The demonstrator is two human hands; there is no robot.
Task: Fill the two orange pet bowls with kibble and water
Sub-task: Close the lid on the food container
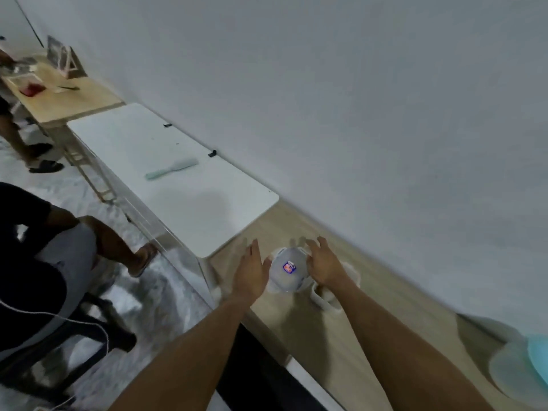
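Pale wood-grain surface [350, 330] runs along a grey-white wall [355, 99] and carries a round white lidded container [286, 271] with a small red and blue label on its lid. Left hand [250, 272] sits at the left side of the container, fingers extended and spread; right hand [324, 264] sits at the right side, fingers likewise spread. Both grips are apart and flank the lid, and motion blur prevents confirming contact with the container. A white fabric bag [329, 298] lies just beside the container, under the right wrist. No orange pet bowls can be identified in this view. A white surface [166, 161] adjoins at the far end and carries a pale green brush [172, 168]. Translucent and pale blue round items [522, 366] stand at the near right edge. A seated person [44, 247] occupies the left side
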